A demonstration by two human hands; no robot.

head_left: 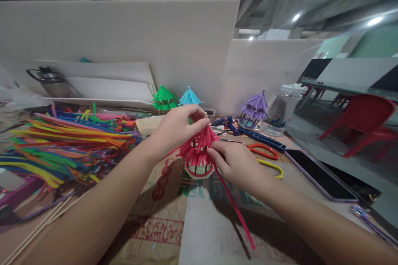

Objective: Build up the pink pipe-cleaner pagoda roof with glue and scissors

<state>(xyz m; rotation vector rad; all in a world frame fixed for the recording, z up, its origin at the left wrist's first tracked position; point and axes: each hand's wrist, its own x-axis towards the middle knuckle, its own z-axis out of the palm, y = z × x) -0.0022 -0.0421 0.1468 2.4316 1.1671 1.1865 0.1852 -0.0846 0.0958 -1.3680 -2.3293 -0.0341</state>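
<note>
A small red pavilion model [198,155] with two tiers of pipe-cleaner roof stands on a pale base in front of me. My left hand [188,122] pinches the peak of its upper roof from above. At the model's right side, my right hand [228,158] has its thumb and fingers pressed together on a long red pipe cleaner [236,211]. The free length of that pipe cleaner slants down toward me over the table covering. Part of the roof is hidden behind my fingers.
Loose coloured pipe cleaners [71,145] are heaped at left, near thin wooden sticks [43,227]. Green [164,98], blue [189,96] and purple [253,107] pavilion models stand behind. A glue gun [228,124], orange-and-yellow-handled scissors [264,151], a phone [320,174] and a clear jar [280,109] lie rightward.
</note>
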